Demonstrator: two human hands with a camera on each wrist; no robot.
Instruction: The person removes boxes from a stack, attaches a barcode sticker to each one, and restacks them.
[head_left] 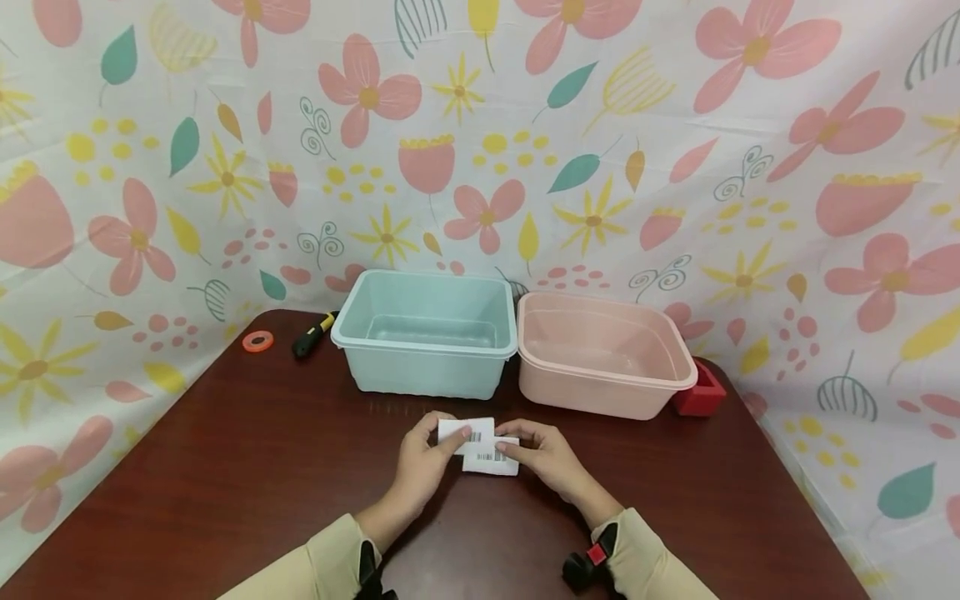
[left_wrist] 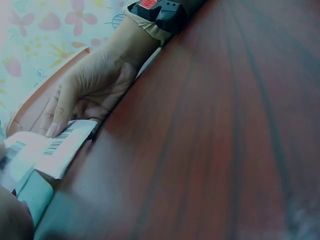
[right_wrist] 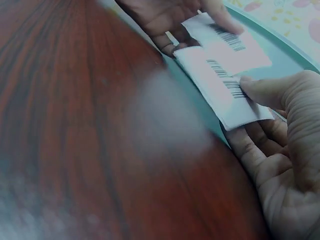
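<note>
Two white paper labels with printed barcodes overlap above the table, in front of the tubs. My left hand (head_left: 418, 467) pinches the left barcode label (head_left: 482, 426), its thumb lying across the face. The right barcode label (head_left: 487, 467) sits lower and is pinched at its right end by my right hand (head_left: 553, 465). In the right wrist view this label (right_wrist: 212, 90) looks thick, like folded or stacked paper, and its edge covers part of the other one. Both barcodes face up toward me. Thumbs lie on top, with fingers underneath partly hidden.
A light blue tub (head_left: 423, 371) and a pink tub (head_left: 592, 392) stand side by side at the back of the dark wooden table (head_left: 225, 492). Left of them lie an orange tape roll (head_left: 258, 333) and a black-and-yellow handled tool (head_left: 307, 342). A red box (head_left: 701, 400) is partly behind the pink tub.
</note>
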